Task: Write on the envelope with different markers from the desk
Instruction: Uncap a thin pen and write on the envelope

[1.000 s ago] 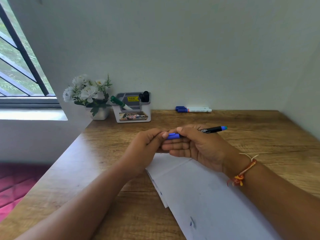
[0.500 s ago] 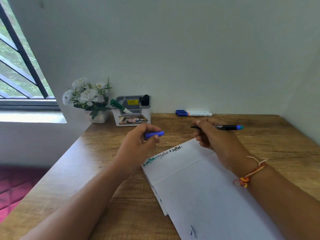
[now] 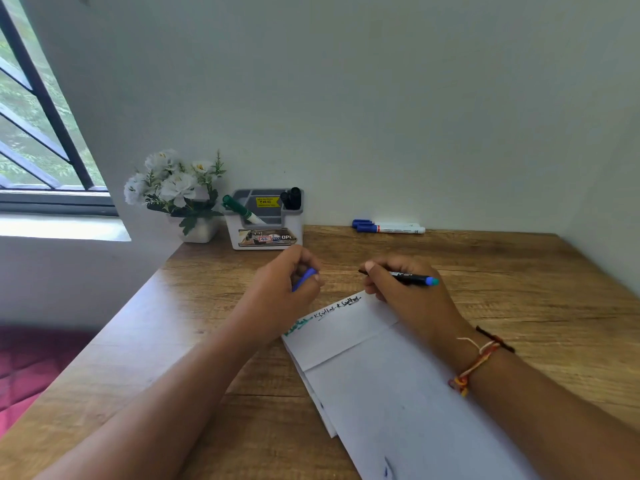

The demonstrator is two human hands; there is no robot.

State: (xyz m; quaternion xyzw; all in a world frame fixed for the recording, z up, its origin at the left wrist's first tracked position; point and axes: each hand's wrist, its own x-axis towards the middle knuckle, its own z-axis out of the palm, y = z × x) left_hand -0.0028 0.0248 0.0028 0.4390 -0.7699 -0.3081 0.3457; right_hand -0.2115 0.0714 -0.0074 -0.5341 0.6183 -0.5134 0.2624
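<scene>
The white paper envelope [image 3: 398, 393] lies flat on the brown wooden surface [image 3: 519, 306], running from the middle of the frame down to the lower right; green and black handwriting [image 3: 322, 313] runs along its upper edge. The right hand [image 3: 408, 299] sits over the envelope's upper right corner, fingers curled round a black marker with a blue end [image 3: 414, 278]; the barrel lies nearly level, blue end toward the right of the frame. The left hand [image 3: 284, 289] is just left of centre, by the envelope's upper left corner, fingers closed on a small blue marker cap [image 3: 304, 278]; the two hands are apart. Further up the frame stand a grey-and-white plastic organiser [image 3: 266, 233] and a white pot of white flowers [image 3: 173, 185]; two blue-capped white markers [image 3: 391, 227] lie by the wall.
</scene>
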